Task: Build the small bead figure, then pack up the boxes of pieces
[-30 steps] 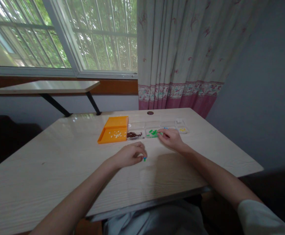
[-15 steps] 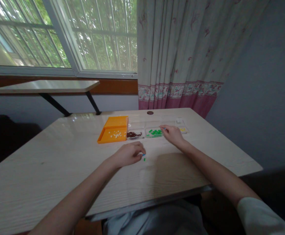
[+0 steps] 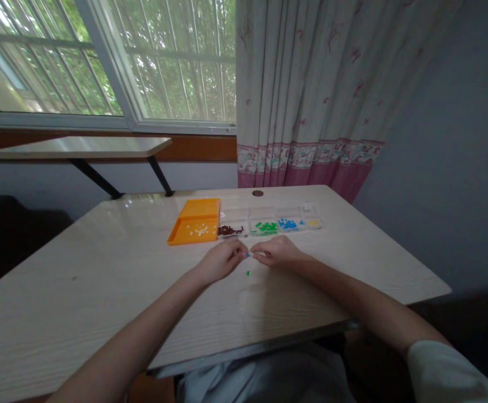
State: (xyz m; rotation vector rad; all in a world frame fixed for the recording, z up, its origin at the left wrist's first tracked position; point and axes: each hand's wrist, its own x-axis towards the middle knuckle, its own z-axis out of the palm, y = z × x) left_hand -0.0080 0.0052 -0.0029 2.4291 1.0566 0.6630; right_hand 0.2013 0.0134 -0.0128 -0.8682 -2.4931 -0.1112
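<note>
My left hand (image 3: 221,260) and my right hand (image 3: 278,253) meet fingertip to fingertip over the table (image 3: 101,291). Both are pinched, with a tiny blue piece (image 3: 248,254) between them; I cannot tell which hand grips it. A small green piece (image 3: 248,273) lies loose on the table just below them. Behind the hands lies a clear compartment box (image 3: 269,223) with brown pieces (image 3: 229,230), green pieces (image 3: 266,226), blue pieces (image 3: 288,224) and yellow pieces (image 3: 313,223) in separate cells.
An orange tray (image 3: 196,223) holding several white bits sits left of the clear box. A cable hole (image 3: 257,193) is near the table's far edge. A shelf, a window and a curtain stand behind the table.
My right hand has come back from the box to meet my left hand. My left hand has lifted slightly forward off the green piece, which stays on the table.
</note>
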